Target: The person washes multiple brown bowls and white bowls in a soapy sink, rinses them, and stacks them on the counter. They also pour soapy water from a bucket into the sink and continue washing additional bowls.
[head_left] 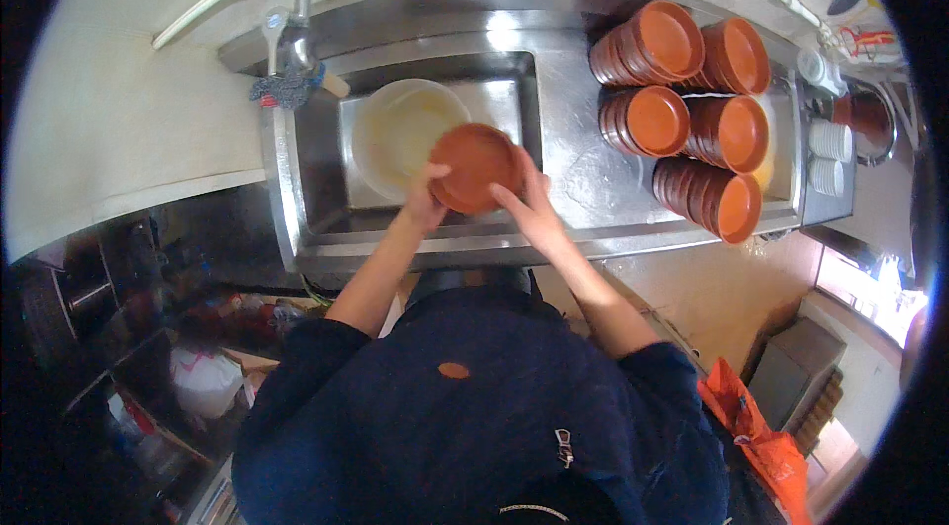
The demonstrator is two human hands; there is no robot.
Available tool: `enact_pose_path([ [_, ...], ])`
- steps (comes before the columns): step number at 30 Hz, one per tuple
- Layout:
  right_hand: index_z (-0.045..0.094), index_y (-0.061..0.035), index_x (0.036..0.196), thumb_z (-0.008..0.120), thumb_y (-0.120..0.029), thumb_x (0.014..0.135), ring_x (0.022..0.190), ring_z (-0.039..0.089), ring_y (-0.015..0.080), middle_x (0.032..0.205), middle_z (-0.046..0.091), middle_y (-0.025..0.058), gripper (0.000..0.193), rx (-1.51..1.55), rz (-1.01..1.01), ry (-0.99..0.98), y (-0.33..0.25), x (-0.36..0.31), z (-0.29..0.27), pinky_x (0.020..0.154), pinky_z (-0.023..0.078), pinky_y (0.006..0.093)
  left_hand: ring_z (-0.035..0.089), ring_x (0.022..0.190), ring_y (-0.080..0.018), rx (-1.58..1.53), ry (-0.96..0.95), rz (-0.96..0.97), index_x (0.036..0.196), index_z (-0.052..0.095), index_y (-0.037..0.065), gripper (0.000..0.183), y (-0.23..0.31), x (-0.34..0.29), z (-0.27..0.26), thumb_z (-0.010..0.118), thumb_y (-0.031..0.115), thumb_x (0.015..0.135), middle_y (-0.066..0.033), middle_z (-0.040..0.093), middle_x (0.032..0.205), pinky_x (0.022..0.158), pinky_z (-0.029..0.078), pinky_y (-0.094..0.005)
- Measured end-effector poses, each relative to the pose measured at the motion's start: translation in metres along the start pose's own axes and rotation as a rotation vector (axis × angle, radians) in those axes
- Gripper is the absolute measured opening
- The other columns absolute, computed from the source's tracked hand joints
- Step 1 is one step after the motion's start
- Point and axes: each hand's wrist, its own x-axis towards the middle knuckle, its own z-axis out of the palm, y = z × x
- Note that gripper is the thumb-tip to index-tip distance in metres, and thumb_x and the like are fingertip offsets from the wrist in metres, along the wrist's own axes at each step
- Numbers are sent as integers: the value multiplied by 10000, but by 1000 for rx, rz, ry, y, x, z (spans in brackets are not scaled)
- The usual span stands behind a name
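Note:
Both my hands hold a round reddish-brown clay dish (477,165) over the front right part of the sink basin. My left hand (427,197) grips its left rim, thumb on the inner face. On the right rim, my right hand (528,200) has its thumb over the edge and fingers behind. Partly behind the dish, a pale round tub (390,134) with cloudy yellowish liquid stands in the steel basin (506,110). Several stacks of matching dishes (660,120) stand on the steel drainboard to the right.
A faucet (300,41) rises at the back left, with a grey scouring cloth (285,88) beside it. White cups (830,141) are stacked beyond the drainboard's right end. An orange bag (756,436) lies at the lower right. The sink's front rim (415,256) runs below my forearms.

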Motion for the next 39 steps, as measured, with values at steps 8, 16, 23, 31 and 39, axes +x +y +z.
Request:
enact_pose_path([
  [8,306,-115,1380,492,-568,816,1216,402,366,1331,425,176,746,291,567,-127,16,156,128,978,356,461,493,1095,-305,-124,421,-72,1193,459,96,524,42,75,-140,528,249,696,-104,497,1196,936,401,-493],
  [16,416,-81,1296,345,-550,893,1173,482,292,1293,477,146,623,800,867,-148,118,208,177,927,423,474,427,1165,-380,-133,560,-377,1266,420,165,617,-11,147,-224,546,294,675,-131,434,1282,935,333,-610],
  [23,368,-73,1324,387,-583,879,1186,462,310,1372,371,162,677,608,995,-2,88,194,167,983,361,459,403,1200,-308,93,643,-305,1268,414,124,593,6,135,-189,524,476,804,-122,427,1297,1006,265,-523],
  [31,426,-66,1303,424,-438,932,1073,534,169,1220,532,96,526,621,483,-338,16,59,106,913,411,309,304,1289,-284,615,340,1513,1311,344,-13,527,203,25,-11,230,383,981,-177,362,1363,1086,189,-405],
  [39,499,-34,1188,503,-355,909,982,574,178,1065,609,89,426,659,352,243,34,-38,27,869,427,293,218,1322,-325,1977,608,1684,1059,625,206,262,227,-8,117,456,346,915,-73,422,1324,1039,-52,-623],
])
